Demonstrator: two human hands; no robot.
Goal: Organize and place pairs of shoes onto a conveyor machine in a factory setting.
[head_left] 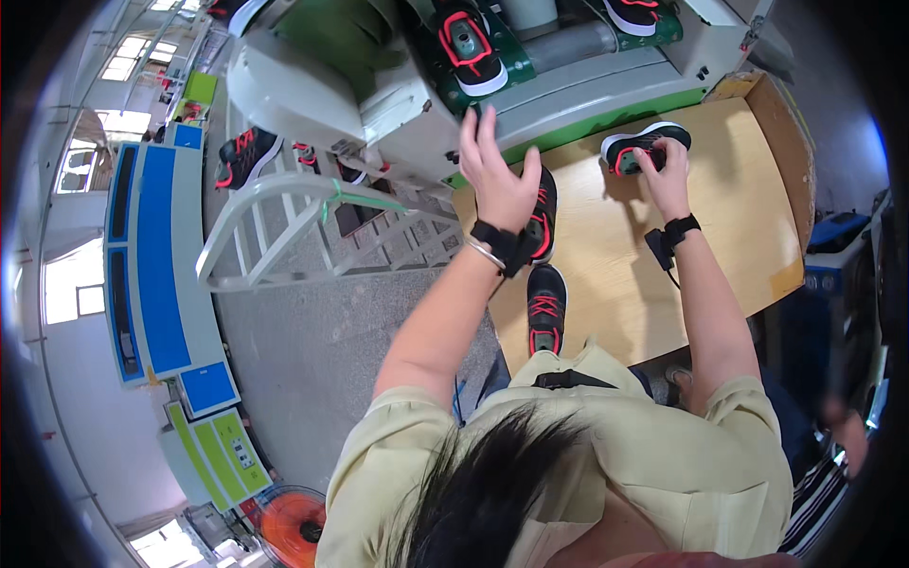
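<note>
My left hand (pixel 500 175) is raised with fingers spread, empty, just above a black shoe with red laces (pixel 543 222) lying on the wooden table (pixel 739 218). My right hand (pixel 665 170) grips the opening of another black, white-soled shoe (pixel 644 144) at the table's far edge. A third black shoe with red laces (pixel 546 310) lies near my body at the table's front. Both wrists wear black straps.
A white and green conveyor machine (pixel 587 85) runs behind the table carrying more black shoes (pixel 471 52) on green holders. A white metal rack (pixel 312 222) with shoes stands to the left. Blue and green cabinets (pixel 156 275) line the far left.
</note>
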